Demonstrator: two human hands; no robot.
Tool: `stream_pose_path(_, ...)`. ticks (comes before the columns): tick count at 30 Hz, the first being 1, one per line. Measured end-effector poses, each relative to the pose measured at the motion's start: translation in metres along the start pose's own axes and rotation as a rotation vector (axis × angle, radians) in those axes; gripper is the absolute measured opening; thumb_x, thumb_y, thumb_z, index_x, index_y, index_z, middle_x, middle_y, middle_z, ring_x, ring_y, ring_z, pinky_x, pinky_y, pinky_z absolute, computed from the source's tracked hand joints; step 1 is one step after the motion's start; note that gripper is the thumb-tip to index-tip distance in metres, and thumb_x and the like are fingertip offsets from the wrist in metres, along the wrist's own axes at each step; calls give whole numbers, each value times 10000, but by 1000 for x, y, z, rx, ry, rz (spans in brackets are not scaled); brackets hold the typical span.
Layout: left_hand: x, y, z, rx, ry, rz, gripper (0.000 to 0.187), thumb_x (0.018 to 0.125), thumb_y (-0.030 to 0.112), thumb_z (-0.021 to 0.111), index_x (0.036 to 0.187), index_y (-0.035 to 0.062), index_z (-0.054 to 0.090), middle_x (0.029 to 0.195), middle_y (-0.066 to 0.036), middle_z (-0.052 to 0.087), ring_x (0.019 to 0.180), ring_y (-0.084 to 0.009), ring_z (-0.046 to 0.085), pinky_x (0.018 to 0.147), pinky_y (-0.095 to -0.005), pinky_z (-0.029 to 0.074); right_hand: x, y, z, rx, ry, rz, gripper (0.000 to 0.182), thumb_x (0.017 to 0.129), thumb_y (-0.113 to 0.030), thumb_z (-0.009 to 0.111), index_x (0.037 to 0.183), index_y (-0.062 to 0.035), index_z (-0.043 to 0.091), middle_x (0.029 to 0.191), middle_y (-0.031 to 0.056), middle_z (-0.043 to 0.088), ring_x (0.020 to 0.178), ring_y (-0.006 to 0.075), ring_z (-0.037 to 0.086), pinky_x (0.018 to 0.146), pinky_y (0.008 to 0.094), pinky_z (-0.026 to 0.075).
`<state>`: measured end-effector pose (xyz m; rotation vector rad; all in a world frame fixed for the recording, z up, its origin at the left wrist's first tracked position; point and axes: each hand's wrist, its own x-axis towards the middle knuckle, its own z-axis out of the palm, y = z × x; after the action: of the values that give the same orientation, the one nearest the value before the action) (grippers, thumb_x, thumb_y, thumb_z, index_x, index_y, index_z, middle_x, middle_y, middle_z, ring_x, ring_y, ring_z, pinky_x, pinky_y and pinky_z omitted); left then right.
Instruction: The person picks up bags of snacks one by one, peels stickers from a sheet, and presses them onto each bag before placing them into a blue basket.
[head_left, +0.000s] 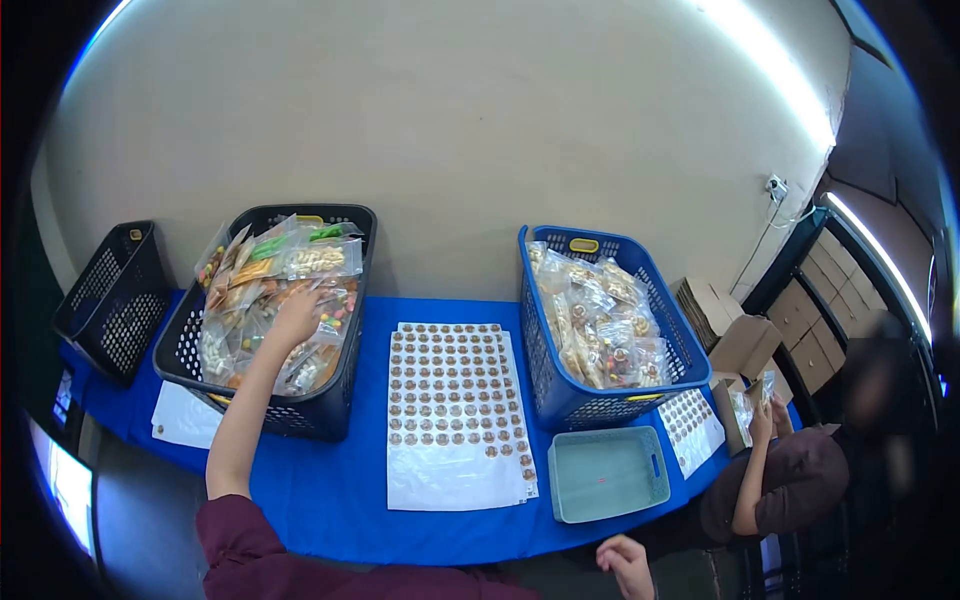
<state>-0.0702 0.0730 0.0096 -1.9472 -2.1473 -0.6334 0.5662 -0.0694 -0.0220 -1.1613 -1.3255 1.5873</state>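
My left hand reaches into the black basket on the left, which is heaped with clear snack bags. Its fingertips are on or among the bags, and whether they grip one cannot be made out. Near the table's front edge, below the green tray, my right hand hangs with curled fingers; whatever it may hold is too small to see. Between the baskets lie sheets of round stickers, partly peeled at the bottom.
A blue basket full of bags stands right of the sheets. More sticker sheets lie beside it. An empty black basket is at far left. At right a co-worker's hands hold a small bag over an open cardboard box.
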Motion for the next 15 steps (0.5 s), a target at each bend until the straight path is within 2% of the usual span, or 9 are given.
stream_pose_path(2,-13,-18,16,-8,-102,24,497,692,97,624,1143,23,428,1211,-200,392,1104,-329,426,920,-374,357,-23,-17,14,20,-154,116,112,778,-150,615,814,-49,584,674,-5,543,589,60,475,536,188,377)
stream_pose_path(3,-17,-24,23,-11,-155,38,582,680,106,637,1196,29,380,1283,-216,318,1148,-352,380,946,-377,331,-22,-16,25,10,-151,160,97,779,-138,610,814,-51,583,664,-2,542,582,63,478,532,186,376)
stream_pose_path(4,-18,-30,32,57,-242,-24,626,666,119,648,1212,33,352,1287,-217,306,1142,-357,383,942,-378,336,-19,-13,41,-1,-149,206,83,779,-126,605,813,-53,583,653,2,542,575,65,481,529,184,374)
stream_pose_path(6,-20,-38,50,191,-401,-155,718,638,143,670,1243,42,298,1296,-220,281,1131,-366,389,934,-380,346,-3,13,76,-66,-63,97,88,796,-125,594,799,-40,569,649,-46,489,605,27,427,533,182,345)
stream_pose_path(8,-22,-31,53,111,-363,-166,672,640,132,661,1219,32,334,1266,-218,322,1125,-364,394,927,-381,353,17,53,93,-124,17,-60,90,802,-123,590,816,-36,569,652,-47,485,600,43,437,539,191,360)
stream_pose_path(12,-16,-20,48,29,-403,-180,591,657,103,640,1180,14,380,1218,-209,384,1110,-354,410,913,-383,363,44,68,116,58,-6,54,105,809,-95,565,855,0,574,681,15,544,612,60,485,547,188,380)
stream_pose_path(13,-19,-17,48,51,-310,-117,420,711,100,567,1108,17,459,1103,-218,490,1020,-356,480,846,-401,402,48,70,119,78,-6,77,104,814,-78,552,859,12,575,694,30,556,621,60,494,549,181,376)
stream_pose_path(15,-14,-11,42,80,-295,-157,330,741,114,520,1059,30,501,1003,-215,540,939,-360,519,790,-414,420,59,64,130,115,-8,59,114,819,-90,554,869,10,575,699,26,549,620,63,491,559,184,385)
